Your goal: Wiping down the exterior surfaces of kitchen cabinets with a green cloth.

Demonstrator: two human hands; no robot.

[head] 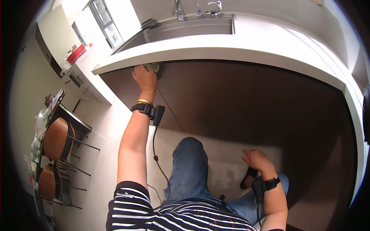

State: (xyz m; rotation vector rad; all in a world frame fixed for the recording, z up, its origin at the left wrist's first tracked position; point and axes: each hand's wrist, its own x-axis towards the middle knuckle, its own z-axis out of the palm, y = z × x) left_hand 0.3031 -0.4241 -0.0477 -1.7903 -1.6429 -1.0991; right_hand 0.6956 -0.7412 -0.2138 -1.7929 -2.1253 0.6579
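Observation:
My left hand [145,78] reaches up to the top of the dark brown cabinet front [214,95], just beneath the white countertop edge [202,53]. It is shut on a green cloth [153,67], which lies against the panel and is partly hidden by the fingers. A narrow seam between two cabinet panels runs down from near that hand. My right hand [255,160] hangs low over the floor by my bent leg, with nothing in it and its fingers slightly apart. Both wrists wear black straps with small boxes and cables.
Above the counter is a steel sink [190,27] with a faucet [215,8]. My knee [189,147] is close to the cabinet's base. Left stand brown chairs [56,138] at a cluttered table and a red object [76,54] on a ledge. A cable [156,158] hangs from my left wrist.

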